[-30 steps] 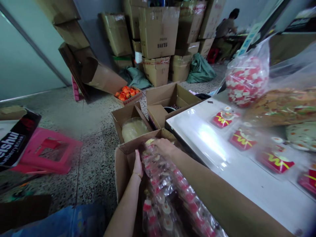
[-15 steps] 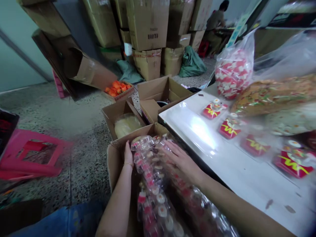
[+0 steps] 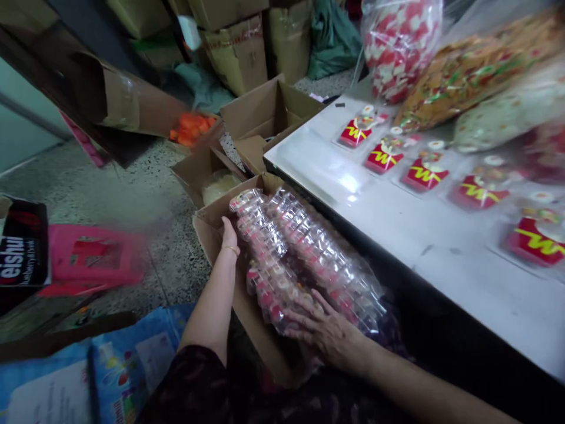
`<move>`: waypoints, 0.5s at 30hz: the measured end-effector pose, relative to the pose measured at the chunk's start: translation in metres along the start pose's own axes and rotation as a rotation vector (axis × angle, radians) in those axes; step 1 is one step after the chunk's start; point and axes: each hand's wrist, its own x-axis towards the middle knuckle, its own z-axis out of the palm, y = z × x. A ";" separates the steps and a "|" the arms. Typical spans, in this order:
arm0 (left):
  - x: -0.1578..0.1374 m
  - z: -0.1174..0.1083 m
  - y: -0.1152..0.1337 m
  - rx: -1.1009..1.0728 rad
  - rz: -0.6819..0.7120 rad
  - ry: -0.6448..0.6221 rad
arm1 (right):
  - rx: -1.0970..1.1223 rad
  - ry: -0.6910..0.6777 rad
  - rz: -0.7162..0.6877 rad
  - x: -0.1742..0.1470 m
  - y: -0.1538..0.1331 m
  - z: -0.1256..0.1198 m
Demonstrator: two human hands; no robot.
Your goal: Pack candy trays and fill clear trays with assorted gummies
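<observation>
Speckled floor (image 3: 159, 209) runs beside a white bench (image 3: 397, 227); by its left edge, a carton (image 3: 258, 335) holds rows of clear plastic packs (image 3: 318, 247). The right hand's (image 3: 335, 337) grip is spread flat over the near packs; the left hand (image 3: 230, 237), its grip hard to judge, is at the carton's left edge. Light, even pressure should keep rows straight.

A packing workshop; stacked cartons (image 3: 236, 56) line the top of the frame; a bag of red-and-white pieces (image 3: 399, 50) sits upper right; matching red packets (image 3: 424, 176) line the bench (image 3: 392, 227), right; a central box (image 3: 210, 235) holds clear packs (image 3: 260, 227).
</observation>
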 end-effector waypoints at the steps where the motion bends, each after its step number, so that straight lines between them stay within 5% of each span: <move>1: -0.017 -0.007 -0.002 0.012 0.007 0.055 | 0.003 0.006 0.015 -0.003 0.000 -0.003; 5: -0.100 -0.029 -0.040 -0.035 -0.059 0.021 | -0.051 0.113 0.079 -0.035 -0.002 -0.034; 8: -0.147 -0.024 -0.082 -0.149 -0.221 -0.047 | -0.085 0.355 0.364 -0.069 -0.001 -0.048; 11: -0.164 0.000 -0.110 -0.238 -0.298 -0.160 | 0.006 0.502 0.663 -0.092 0.006 -0.033; 15: -0.159 0.024 -0.123 -0.320 -0.348 -0.292 | 0.188 0.469 0.741 -0.091 0.012 0.000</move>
